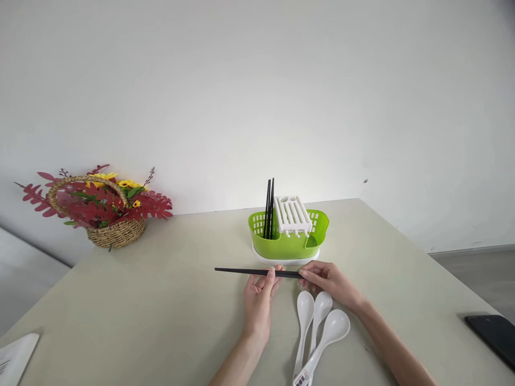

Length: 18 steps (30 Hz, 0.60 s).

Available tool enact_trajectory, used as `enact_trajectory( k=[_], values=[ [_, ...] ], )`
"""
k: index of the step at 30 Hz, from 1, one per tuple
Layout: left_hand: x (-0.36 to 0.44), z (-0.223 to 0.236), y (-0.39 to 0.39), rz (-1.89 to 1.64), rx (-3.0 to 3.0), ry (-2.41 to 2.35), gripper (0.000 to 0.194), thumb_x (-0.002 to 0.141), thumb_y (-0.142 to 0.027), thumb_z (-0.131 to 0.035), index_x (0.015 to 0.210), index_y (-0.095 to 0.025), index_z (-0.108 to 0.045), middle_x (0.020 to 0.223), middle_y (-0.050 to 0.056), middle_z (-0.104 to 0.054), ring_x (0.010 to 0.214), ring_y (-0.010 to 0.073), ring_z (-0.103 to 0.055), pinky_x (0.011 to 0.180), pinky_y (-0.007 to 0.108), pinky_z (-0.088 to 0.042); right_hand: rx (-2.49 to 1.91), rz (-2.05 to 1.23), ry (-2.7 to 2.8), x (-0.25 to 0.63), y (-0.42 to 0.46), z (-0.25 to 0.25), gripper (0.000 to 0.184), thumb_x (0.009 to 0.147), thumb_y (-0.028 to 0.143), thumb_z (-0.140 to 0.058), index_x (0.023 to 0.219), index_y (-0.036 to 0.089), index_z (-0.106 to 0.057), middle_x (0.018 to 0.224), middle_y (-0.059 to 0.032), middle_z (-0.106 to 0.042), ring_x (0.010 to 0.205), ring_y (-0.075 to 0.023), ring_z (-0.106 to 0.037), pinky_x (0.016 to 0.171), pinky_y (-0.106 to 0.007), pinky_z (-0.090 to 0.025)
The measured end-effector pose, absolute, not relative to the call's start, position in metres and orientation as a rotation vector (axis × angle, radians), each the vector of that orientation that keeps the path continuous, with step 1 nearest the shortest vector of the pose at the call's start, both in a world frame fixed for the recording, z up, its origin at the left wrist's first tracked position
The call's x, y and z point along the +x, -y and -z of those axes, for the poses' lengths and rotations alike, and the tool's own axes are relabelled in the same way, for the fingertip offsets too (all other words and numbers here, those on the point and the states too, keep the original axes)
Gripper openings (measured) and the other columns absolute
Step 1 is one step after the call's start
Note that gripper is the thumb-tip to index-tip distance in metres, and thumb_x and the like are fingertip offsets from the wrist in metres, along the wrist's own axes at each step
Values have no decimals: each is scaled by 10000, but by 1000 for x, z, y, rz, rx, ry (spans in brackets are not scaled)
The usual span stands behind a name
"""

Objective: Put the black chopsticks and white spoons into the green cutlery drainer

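the black chopstick piece (241, 270) lies level in front of you, low over the middle of the table (181, 327), just on the near side of the green basket; whether it is one stick or two laid together, you cannot tell from here. its thin end points left. your left hand (258, 295) pinches it about midway, thumb on top and fingers curled beneath. your right hand (324, 276) pinches its right end between thumb and fingertips.

beyond your hands, the green basket (287, 247) sits on a white tray (260, 258). two standing chopsticks (267, 209) lean slightly in its left part, tips up. to their right, a white slotted rack (295, 214) rests across the basket, tilted toward you, with small hooks along its near edge.

just nearer than your right hand, three white spoons (337, 325) lie bowls away from you, their handles converging at the near edge; the rightmost bears a label (301, 378).

farther out, a wicker basket (116, 235) of red leaves and yellow flowers stands far left, a white object (18, 355) near left, and a dark phone (493, 335) near right.
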<state>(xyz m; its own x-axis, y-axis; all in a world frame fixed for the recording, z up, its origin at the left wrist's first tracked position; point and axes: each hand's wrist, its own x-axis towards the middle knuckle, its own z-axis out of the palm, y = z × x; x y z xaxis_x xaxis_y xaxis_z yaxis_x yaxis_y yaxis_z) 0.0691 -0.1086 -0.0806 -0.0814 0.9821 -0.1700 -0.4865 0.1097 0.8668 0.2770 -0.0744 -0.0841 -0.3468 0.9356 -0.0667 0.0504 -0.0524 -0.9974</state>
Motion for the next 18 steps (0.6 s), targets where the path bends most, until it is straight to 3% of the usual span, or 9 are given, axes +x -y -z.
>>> enact_trajectory(
  k=[18],
  values=[
    [65, 74, 106, -1402, 669, -1063, 418, 783, -516, -847, 951, -138, -790, 1156, 123, -785, 1186, 297, -705, 1155, 470, -497, -1139, -1453, 1378, 282, 71, 93, 410, 809, 586, -815, 936, 196, -790, 832, -55, -766, 704, -171, -623, 652, -304, -504]
  ],
)
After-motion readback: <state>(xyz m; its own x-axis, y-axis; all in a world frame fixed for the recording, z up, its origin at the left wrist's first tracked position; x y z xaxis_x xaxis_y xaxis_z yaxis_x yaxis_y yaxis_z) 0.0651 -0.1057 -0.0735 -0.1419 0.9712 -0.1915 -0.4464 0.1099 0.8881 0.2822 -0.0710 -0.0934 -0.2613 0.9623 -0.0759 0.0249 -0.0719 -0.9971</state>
